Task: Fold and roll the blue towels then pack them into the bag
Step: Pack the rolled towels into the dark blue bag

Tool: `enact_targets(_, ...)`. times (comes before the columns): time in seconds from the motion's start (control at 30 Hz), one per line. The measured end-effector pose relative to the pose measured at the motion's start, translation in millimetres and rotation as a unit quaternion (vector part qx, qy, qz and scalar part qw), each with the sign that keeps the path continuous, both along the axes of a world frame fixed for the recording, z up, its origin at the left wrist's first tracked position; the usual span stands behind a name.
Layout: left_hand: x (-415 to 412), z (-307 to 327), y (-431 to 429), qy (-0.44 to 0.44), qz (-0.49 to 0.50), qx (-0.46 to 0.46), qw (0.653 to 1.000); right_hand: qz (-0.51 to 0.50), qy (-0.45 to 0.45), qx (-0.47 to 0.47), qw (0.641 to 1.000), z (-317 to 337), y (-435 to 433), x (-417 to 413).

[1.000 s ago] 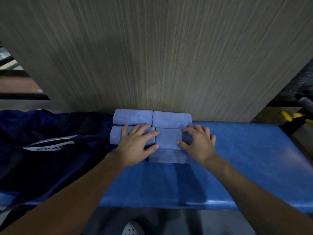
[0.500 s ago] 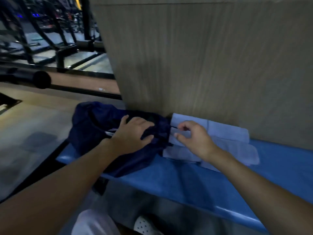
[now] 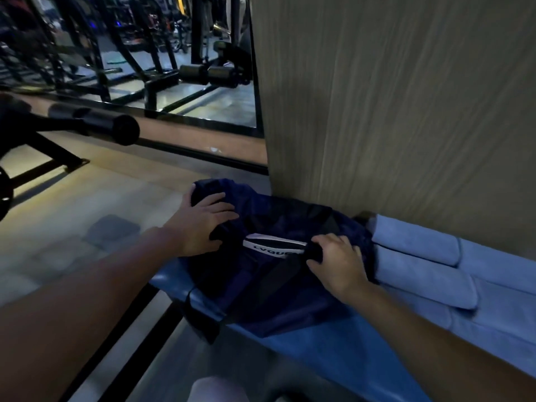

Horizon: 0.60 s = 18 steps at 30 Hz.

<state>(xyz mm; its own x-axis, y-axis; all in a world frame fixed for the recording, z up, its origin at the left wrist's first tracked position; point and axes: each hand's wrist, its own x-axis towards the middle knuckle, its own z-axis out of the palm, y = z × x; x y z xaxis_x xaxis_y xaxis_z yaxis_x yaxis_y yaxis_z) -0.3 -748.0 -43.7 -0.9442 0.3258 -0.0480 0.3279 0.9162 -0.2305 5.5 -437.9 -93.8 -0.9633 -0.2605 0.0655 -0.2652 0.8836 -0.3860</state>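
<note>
The left hand [image 3: 200, 224] grips the navy bag [image 3: 275, 288] at its far edge, and the right hand [image 3: 339, 265] pinches its rim by the white label [image 3: 272, 246]. The rolled blue towels [image 3: 420, 256] lie just beside it on the counter [image 3: 333, 338].

On the bench [image 3: 333, 346]: bag [image 3: 261, 291] left, towels [image 3: 420, 250] right (against the panel [image 3: 406, 111]).

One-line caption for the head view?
Left hand and right hand grip the navy bag on the bench, rolled towels beside it.
</note>
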Motion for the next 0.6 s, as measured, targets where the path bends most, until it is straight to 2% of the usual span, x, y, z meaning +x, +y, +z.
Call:
enact_targets(0.1,-15,-9,-2,0.036,-0.051,-0.008,0.998,-0.034,0.044,0.016,0.998,-14,-2,-4)
enact_targets(0.2,-26,-18,-3,0.093,-0.071,0.007,0.993,-0.047,0.058,-0.007,0.997,-21,-3,-7)
enact_targets(0.37,-28,-22,-12,0.129,-0.065,0.077,0.986,-0.047,0.059,-0.059,0.995,-21,-1,-10)
enact_targets(0.6,0,26,-31,0.148,-0.005,0.163,0.975,-0.026,0.049,-0.185,0.981,12,-12,-1)
